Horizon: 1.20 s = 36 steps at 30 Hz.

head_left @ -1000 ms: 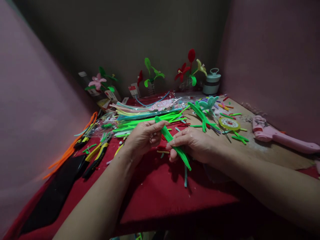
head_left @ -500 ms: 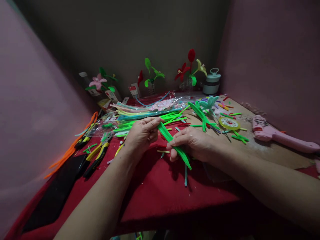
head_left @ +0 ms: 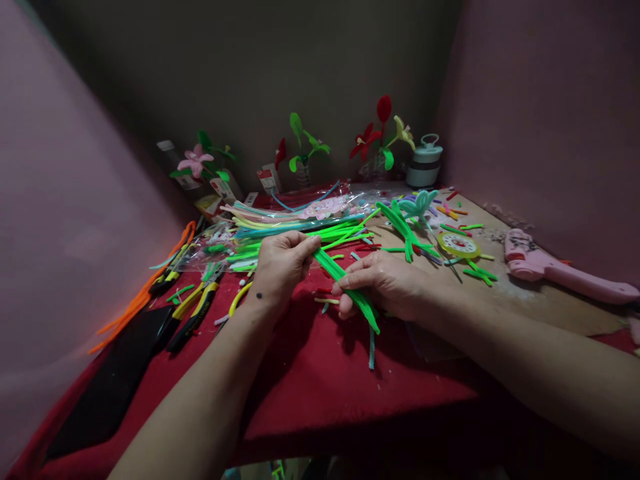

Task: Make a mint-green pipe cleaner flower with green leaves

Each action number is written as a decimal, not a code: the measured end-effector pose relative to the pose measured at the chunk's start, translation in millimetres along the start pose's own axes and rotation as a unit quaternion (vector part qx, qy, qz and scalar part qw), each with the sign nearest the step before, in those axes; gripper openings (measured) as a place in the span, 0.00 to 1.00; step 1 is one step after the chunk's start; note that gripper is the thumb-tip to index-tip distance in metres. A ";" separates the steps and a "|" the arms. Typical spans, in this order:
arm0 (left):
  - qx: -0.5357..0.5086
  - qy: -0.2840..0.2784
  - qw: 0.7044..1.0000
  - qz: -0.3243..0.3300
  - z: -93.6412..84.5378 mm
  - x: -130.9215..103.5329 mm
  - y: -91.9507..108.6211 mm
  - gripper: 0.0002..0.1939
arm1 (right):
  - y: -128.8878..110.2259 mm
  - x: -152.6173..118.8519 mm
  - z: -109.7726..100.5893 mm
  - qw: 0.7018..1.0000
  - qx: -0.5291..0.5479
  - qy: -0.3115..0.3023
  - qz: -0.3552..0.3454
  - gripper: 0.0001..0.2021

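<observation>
Bundle of green pipe cleaners [head_left: 331, 267] slants over the red cloth [head_left: 320, 393], and it's held in two places! The left hand [head_left: 284, 261] pinches it near the top, the right hand [head_left: 380, 283] clasps it lower down, tips poking out below. Yellow-and-black pliers [head_left: 204, 308] lie to the left; on the right, a yellow-rimmed dial [head_left: 457, 245] rests on the board [head_left: 543, 303].

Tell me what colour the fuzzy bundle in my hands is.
The fuzzy bundle is bright green; the head view shows it best.

Green fuzzy bundle [head_left: 332, 268], slanted, in left hand [head_left: 285, 263] and right hand [head_left: 380, 285]
</observation>
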<state>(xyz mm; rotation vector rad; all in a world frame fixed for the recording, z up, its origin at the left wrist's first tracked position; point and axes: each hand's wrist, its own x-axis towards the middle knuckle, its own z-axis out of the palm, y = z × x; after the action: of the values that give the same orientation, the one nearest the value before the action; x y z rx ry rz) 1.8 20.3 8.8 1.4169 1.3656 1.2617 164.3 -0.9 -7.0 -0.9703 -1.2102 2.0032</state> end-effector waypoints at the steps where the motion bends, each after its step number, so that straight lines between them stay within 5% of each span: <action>1: 0.008 0.012 1.000 0.017 0.4 -0.5 0.0 0.13 | -0.2 -0.3 0.1 1.000 -0.001 0.004 0.001 0.06; 3: -0.033 0.003 0.999 0.008 0.5 -1.0 -0.3 0.13 | -0.5 -0.8 0.2 1.000 -0.005 0.011 0.001 0.06; 7: -0.185 -0.144 0.962 -0.138 1.5 -0.6 -2.6 0.16 | 0.4 0.6 -1.4 1.000 -0.010 0.015 -0.012 0.06; 11: -0.186 -0.206 0.942 -0.190 8.6 -3.3 -4.5 0.20 | 1.6 4.7 -3.9 0.999 -0.005 0.028 -0.023 0.05; 15: -0.153 -0.191 0.951 -0.187 14.1 -9.6 -3.5 0.19 | -1.4 3.9 -1.8 0.999 -0.001 0.044 -0.016 0.06; 21: -0.052 -0.086 0.985 -0.143 13.7 -13.6 2.3 0.19 | -5.5 1.0 2.2 0.998 0.010 0.070 0.004 0.10; 28: -0.098 -0.046 0.983 -0.146 7.8 -9.3 6.6 0.19 | -0.9 3.9 -2.0 0.999 0.014 0.041 -0.011 0.08; 34: -0.112 -0.107 0.974 -0.163 3.2 -1.8 -0.4 0.18 | -1.3 5.1 -8.1 0.999 -0.017 0.041 -0.022 0.07; 36: -0.089 -0.096 0.984 -0.124 -0.6 0.7 0.2 0.15 | -1.7 6.9 -11.3 0.999 -0.015 0.046 -0.017 0.05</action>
<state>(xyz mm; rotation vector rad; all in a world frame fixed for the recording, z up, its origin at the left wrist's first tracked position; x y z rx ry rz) 1.2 20.9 9.3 1.1724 1.2229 1.0307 170.0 10.5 -11.0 -1.0388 -1.2020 1.8967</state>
